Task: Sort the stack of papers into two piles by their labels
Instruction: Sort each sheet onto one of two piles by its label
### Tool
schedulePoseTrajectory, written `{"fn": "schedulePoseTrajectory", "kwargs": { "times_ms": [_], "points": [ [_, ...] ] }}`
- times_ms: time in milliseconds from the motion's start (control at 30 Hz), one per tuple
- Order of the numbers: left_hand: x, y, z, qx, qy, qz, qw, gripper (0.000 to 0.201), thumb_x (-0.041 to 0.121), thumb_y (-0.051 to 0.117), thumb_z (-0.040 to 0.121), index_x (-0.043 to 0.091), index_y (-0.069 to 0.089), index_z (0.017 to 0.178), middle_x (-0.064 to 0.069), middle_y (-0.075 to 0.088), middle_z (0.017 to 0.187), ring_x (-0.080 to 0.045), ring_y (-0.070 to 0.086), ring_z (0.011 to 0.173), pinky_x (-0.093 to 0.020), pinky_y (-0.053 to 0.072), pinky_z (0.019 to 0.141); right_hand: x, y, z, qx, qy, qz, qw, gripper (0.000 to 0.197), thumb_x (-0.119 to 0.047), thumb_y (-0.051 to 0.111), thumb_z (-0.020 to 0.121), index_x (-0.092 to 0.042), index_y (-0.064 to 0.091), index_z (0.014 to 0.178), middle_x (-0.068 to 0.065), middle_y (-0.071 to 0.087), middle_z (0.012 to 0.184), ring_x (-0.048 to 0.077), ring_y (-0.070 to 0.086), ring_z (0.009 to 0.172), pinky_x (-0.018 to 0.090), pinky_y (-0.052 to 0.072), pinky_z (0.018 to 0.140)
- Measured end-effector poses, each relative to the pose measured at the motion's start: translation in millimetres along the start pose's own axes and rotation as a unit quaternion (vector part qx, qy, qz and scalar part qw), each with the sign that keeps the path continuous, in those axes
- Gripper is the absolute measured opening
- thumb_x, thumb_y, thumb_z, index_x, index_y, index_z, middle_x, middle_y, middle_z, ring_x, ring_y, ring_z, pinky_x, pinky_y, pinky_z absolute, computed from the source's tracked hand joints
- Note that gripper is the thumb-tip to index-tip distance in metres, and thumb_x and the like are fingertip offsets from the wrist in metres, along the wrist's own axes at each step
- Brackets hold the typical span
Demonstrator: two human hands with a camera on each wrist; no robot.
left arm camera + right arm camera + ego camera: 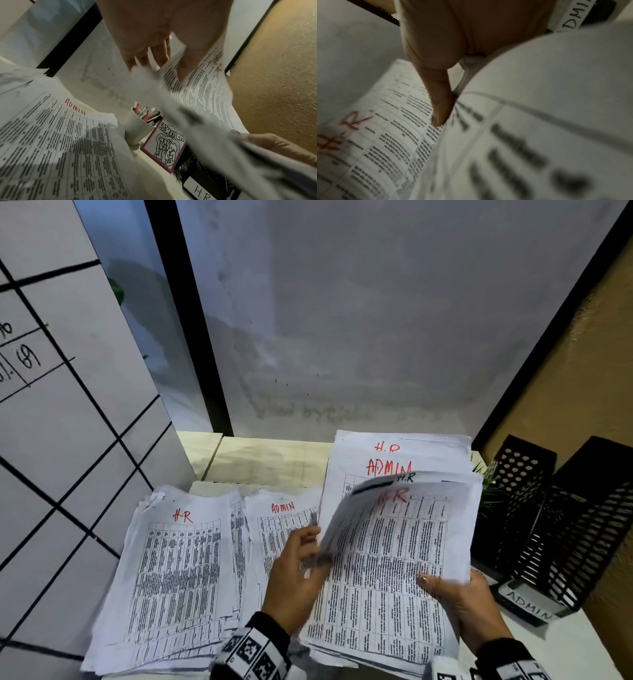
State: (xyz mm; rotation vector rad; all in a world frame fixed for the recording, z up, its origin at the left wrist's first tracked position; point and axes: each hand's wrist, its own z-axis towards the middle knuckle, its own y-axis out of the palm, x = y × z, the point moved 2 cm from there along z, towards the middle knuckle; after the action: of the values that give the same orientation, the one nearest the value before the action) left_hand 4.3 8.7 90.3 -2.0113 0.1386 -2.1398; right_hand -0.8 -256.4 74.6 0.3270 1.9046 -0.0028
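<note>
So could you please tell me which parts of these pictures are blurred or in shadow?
Head view: the lifted white printed sheet is motion-smeared beside the left hand. Left wrist view: that sheet streaks grey; a shadow crosses the ADMIN-labelled paper pile. Right wrist view: the near page is out of focus.

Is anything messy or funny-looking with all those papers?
Yes. The HR pile and ADMIN pile are ragged, with sheets fanned out and overlapping each other. The unsorted stack also sits crooked, its back pages poking out, while the left hand peels up a curling sheet.
</note>
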Motion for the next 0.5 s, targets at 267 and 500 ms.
{"fn": "schedulePoseTrajectory", "kwargs": {
  "times_ms": [267,500],
  "points": [
    [-12.1,-53.1,9.3,0.145,-0.100,-0.156,0.972,0.035,-0.001,0.067,0.083,0.022,0.041,0.081,-0.009,0.069,0.081,-0.019,0.069,0.084,-0.033,0.052,0.081,-1.7,8.5,-0.5,-0.022,0.010,-0.026,0.999,0.039,0.006,0.073,0.061,0.008,0.066,0.099,0.025,0.073,0.087,0.033,0.070,0.070,0.039,0.059,0.063],
    [-68.3,-181.5,18.9,0.274,-0.125,0.099,0.948,0.011,0.000,0.066,0.084,0.010,0.068,0.081,-0.006,0.068,0.093,-0.024,0.062,0.084,-0.026,0.046,0.075,1.7,-15.6,6.3,0.066,0.020,0.004,0.998,0.073,-0.015,0.081,0.024,0.007,0.063,0.091,0.011,0.073,0.068,0.018,0.071,0.060,0.021,0.056,0.052]
  ]
}}
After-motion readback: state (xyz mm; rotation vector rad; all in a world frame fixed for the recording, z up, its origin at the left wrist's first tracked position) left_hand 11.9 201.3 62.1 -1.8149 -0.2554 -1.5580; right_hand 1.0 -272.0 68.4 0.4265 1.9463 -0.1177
